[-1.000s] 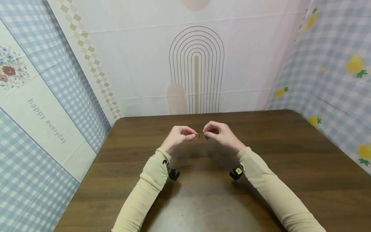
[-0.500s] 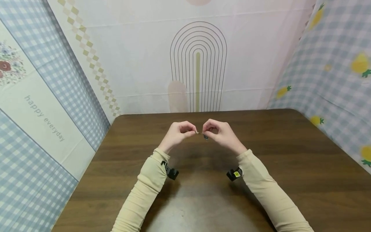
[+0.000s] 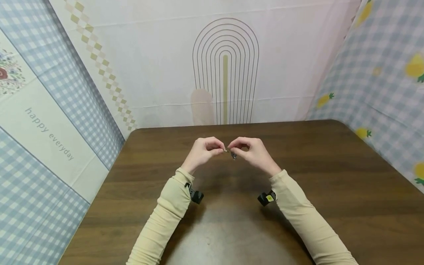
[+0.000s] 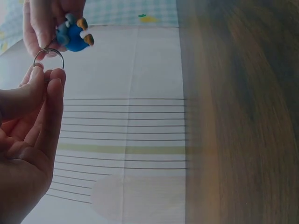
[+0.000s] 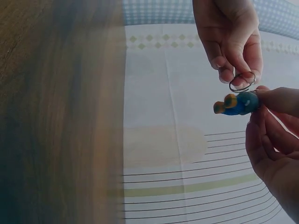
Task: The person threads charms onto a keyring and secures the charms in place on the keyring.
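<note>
My left hand [image 3: 203,152] pinches a thin metal split key ring [image 4: 48,49] between thumb and fingertips, its loop standing up from them. Opposite it, my right hand [image 3: 253,152] pinches the top end of a small blue figurine charm [image 5: 239,104] with orange feet. In the left wrist view the charm [image 4: 74,38] dangles beside the right fingers, just past the ring. Both hands are raised over the table with their fingertips nearly meeting. The charm's attaching end is hidden by the right fingertips, and I cannot tell whether it is threaded on the ring.
A dark wood-grain table [image 3: 225,221] lies beneath the hands. Behind it hangs a white printed cloth [image 3: 159,66], with blue checked cloths at the left and right sides. A black wrist camera [image 3: 197,197] sits on each sleeved forearm.
Both hands have come closer together, narrowing the gap between ring and right fingertips. The ring has turned from showing its loop to nearly edge-on in the head view.
</note>
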Tool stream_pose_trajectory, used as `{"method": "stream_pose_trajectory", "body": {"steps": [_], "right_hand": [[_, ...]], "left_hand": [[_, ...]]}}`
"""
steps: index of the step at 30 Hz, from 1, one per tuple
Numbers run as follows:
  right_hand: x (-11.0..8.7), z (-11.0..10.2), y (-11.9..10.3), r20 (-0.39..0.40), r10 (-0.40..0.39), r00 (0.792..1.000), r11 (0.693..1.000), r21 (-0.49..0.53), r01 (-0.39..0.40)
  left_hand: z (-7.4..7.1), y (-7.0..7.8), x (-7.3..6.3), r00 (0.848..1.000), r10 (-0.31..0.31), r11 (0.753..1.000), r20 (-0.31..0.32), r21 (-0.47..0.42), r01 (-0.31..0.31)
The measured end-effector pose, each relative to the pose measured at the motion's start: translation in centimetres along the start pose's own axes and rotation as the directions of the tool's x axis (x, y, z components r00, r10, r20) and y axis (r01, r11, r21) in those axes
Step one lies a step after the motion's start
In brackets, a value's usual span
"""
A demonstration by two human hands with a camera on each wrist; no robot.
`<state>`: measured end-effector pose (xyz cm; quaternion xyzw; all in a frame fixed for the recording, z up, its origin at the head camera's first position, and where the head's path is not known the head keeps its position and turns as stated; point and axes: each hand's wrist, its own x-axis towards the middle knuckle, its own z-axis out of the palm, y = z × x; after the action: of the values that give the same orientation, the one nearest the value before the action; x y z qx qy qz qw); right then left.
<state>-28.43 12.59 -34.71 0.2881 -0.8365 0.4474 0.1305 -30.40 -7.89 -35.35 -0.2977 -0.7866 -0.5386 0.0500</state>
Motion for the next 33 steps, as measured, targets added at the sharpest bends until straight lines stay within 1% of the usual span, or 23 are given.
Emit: {"method": "stream_pose_trajectory", "body": {"steps": [4, 8, 13, 17, 21, 25, 28, 33], "right_hand": [[0.02, -0.09, 0.37, 0.001, 0.046, 0.999, 0.999, 0.025, -0.046], [0.02, -0.14, 0.66, 0.024, 0.081, 0.996, 0.994, 0.07, -0.082], [0.01, -0.09, 0.86, 0.036, 0.102, 0.994, 0.984, 0.14, -0.106], [0.05, -0.07, 0.89, 0.036, 0.117, 0.992, 0.981, 0.149, -0.121], [0.0, -0.06, 0.78, 0.039, 0.117, 0.992, 0.986, 0.114, -0.121], [0.0, -0.05, 0.59, 0.045, 0.109, 0.993, 0.99, 0.086, -0.112], [0.02, -0.03, 0.51, 0.053, 0.102, 0.993, 0.994, 0.036, -0.104], [0.06, 0.09, 0.31, 0.064, 0.1, 0.993, 0.994, -0.057, -0.097]], "left_hand": [[0.01, 0.0, -0.04, 1.0, -0.003, 1.0, 0.009, 0.003, 0.003], [0.11, 0.01, -0.07, 1.0, -0.003, 1.0, 0.02, 0.008, 0.003], [0.23, -0.02, -0.02, 1.0, 0.006, 1.0, 0.022, 0.013, -0.006], [0.24, 0.02, 0.06, 1.0, -0.007, 0.999, 0.024, 0.038, 0.006], [0.24, 0.07, 0.04, 1.0, -0.013, 0.997, 0.021, 0.078, 0.011], [0.25, 0.24, -0.03, 1.0, 0.004, 0.993, 0.019, 0.114, -0.006], [0.26, 0.33, -0.05, 1.0, 0.016, 0.992, 0.019, 0.123, -0.019], [0.32, 0.37, -0.14, 1.0, 0.022, 0.994, 0.02, 0.11, -0.024]]}}
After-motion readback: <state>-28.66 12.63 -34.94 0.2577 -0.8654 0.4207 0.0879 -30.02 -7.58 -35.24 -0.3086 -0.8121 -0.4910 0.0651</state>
